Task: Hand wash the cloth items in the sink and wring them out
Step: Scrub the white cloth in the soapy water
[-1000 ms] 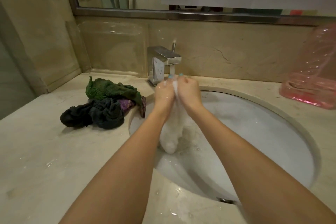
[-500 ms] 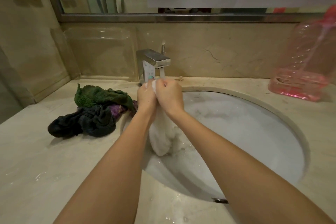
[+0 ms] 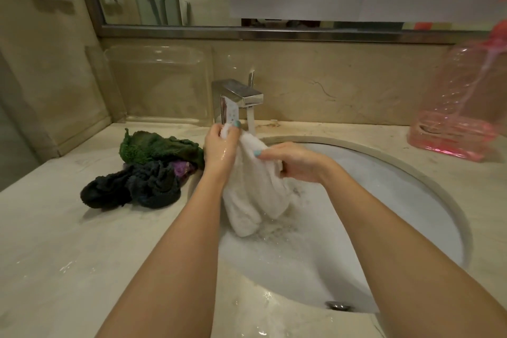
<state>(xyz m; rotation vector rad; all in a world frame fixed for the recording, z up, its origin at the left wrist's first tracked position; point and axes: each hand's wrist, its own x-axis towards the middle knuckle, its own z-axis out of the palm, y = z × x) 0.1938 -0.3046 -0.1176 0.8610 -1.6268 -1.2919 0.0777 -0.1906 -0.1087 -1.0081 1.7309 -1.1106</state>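
Our right hand [image 3: 297, 164] has parted from our left hand [image 3: 219, 147] and grips the white cloth [image 3: 252, 200] lower down; the left still pinches its top. The cloth hangs at the left edge of the sink [image 3: 406, 195]. We cannot read the faucet sticker [image 3: 230, 112].
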